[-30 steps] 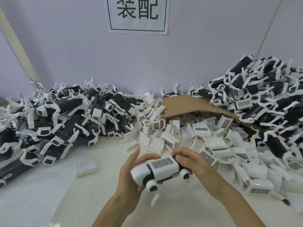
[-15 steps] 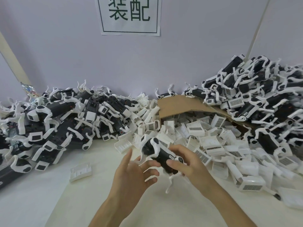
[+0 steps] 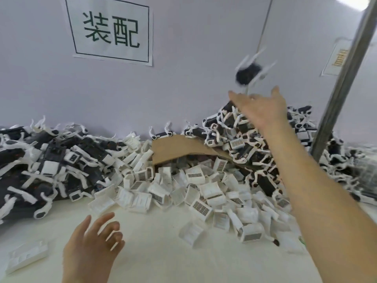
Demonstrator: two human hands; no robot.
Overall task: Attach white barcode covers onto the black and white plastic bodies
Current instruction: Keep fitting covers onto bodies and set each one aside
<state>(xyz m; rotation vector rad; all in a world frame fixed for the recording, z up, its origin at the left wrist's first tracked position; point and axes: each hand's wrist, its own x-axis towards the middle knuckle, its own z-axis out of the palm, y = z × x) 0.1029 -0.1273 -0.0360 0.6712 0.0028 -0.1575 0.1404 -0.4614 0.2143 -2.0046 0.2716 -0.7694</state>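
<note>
Half a second ago the right hand (image 3: 263,107) gripped the body (image 3: 250,72); now it flies blurred above the finished pile (image 3: 240,135). Both the right and left hand (image 3: 91,246) are spread, empty. Unit apparently done; next, fetch a fresh cover (image 3: 201,208).

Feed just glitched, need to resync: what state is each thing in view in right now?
right hand: raised, open, holding nothing.
left hand: open, empty, low over the table.
black and white body: airborne above the right hand, blurred.
right pile: heaped bodies, some showing barcode covers.
left pile: heaped bodies by the wall.
white covers: loose heap, centre.
single cover: lying alone, table's left.
</note>
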